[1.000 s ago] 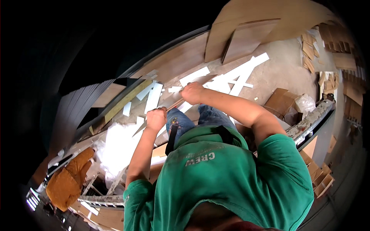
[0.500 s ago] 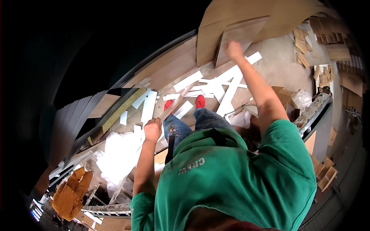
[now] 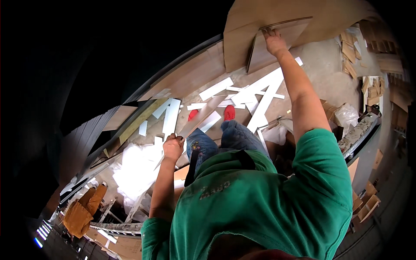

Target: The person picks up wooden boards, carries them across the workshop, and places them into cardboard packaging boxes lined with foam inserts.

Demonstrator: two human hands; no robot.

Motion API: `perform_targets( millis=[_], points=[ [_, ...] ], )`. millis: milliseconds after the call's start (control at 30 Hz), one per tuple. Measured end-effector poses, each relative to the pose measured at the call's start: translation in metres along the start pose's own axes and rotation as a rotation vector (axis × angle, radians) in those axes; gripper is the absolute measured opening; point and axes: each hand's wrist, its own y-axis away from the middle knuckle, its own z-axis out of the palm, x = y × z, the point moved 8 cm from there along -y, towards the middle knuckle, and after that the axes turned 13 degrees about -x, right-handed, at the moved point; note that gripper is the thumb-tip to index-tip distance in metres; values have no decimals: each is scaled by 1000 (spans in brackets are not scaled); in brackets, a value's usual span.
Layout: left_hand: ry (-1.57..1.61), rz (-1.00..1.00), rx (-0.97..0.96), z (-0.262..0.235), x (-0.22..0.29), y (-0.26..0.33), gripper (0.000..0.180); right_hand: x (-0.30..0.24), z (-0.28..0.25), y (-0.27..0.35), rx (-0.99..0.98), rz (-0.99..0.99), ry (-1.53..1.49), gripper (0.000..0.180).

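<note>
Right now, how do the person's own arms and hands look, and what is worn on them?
Both arms are bare from above the elbow down. The left hand and the right hand wear no gloves, and no watch, ring or band shows. Short green sleeves of a T-shirt cover only the upper arms. The shirt has faint grey lettering on the chest.

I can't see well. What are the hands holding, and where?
Left hand grips the long thin wooden strip at its near end; right hand grips the flat brown board at its edge.
</note>
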Motion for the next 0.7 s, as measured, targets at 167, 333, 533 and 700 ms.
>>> perform_targets(
  millis=[167,333,533,700],
  points=[
    [-11,-6,22,-3,-4,-3,11,2,-14,3,19,-4,-11,45],
    [38,-31,-37,1,-6,-3,18,1,-22,6,9,-29,88,41],
    [56,-32,1,1,-8,1,16,2,-25,22,-62,-75,162,42],
    [79,-52,-5,5,-11,6,16,12,-12,19,-190,-12,-4,44]
  ],
)
